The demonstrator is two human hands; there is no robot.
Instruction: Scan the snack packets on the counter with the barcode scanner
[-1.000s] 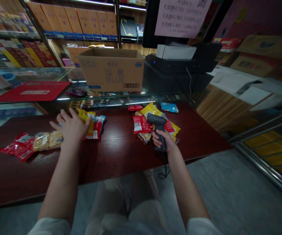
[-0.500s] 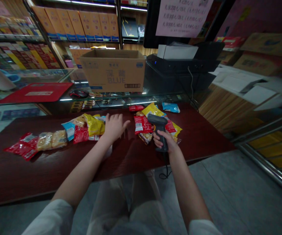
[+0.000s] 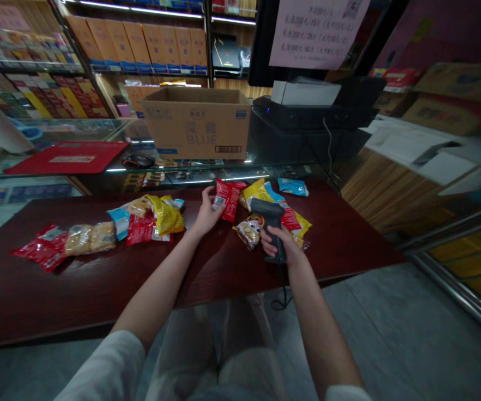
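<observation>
The left hand holds the red packet near the middle of the frame, above the dark table. Its grip is partly closed, with thumb and fingers only at the left edge of the packet. Because the wrapper seems soft and slippery, the packet could turn or slide out if it is pulled quickly. The thumb is just beside the white label, so a small shift of the hand could cover it. A crease or a reflection on the shiny wrapper could also make this label hard to read.

The right hand, right of the middle, has its grip closed around the handle of the scanner. The scanner hangs over several packets, among them a yellow packet and a brown packet; being so near, it could pick up the wrong label, or push one of them if it is lowered. The cable makes a loop beyond the near edge of the table, at the lower middle, and could catch there if the right arm moves far.
</observation>
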